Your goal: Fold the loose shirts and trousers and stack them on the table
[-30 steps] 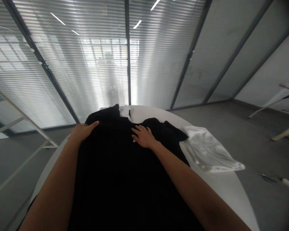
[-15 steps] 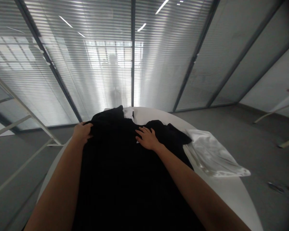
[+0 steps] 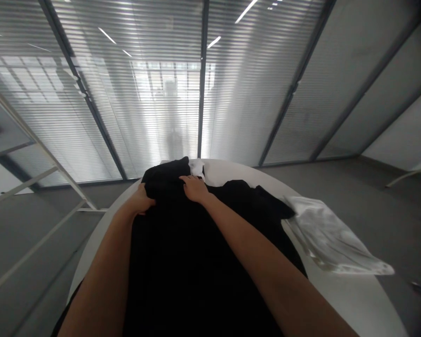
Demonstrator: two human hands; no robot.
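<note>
A black T-shirt [image 3: 182, 262] lies spread over a round white table [image 3: 340, 299], its neckline toward the far side. My left hand [image 3: 142, 200] is closed on the cloth at the left shoulder or sleeve, with some fingertips hidden in the fabric. Close to the neckline, my right hand [image 3: 195, 188] rests on the shirt with its fingers stretched out to the left. Just beyond that hand, a small white piece [image 3: 197, 167] shows at the table's far edge; I cannot tell what it is.
A folded white garment in shiny wrapping [image 3: 337, 236] lies on the table's right side, touching the black sleeve. On the left stands a white metal frame [image 3: 68, 180]. Glass panels with blinds [image 3: 154, 117] rise behind the table over a grey floor [image 3: 337, 178].
My right hand has moved left across the shirt, from the chest to near the neckline. My left hand keeps its hold at the left shoulder. The view has shifted slightly left.
</note>
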